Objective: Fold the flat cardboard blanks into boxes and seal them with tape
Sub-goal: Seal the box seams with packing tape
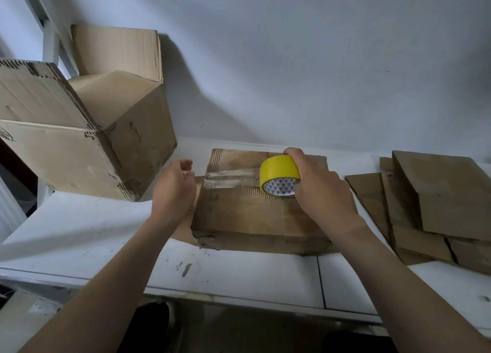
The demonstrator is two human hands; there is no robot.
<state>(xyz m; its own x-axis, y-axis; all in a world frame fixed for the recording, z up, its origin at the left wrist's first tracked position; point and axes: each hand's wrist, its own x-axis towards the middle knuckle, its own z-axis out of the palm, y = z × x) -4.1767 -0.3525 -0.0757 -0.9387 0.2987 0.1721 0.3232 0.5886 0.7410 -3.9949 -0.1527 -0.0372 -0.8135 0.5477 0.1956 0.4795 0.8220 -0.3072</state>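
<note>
On the near worktop (239, 273), our right hand (316, 188) grip clamps the tape roll (279, 176) atop the box (252, 214); left hand (172, 188) grip apart beside it.

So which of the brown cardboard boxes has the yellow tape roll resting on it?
The low closed brown cardboard box at the table's centre, under the yellow tape roll gripped by the right hand. The two big boxes on the left stand open.

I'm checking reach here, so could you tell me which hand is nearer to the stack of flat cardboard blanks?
Right. The right hand grips the yellow tape roll just left of the stack of flat blanks; the left hand hovers beyond the box's far side.
</note>
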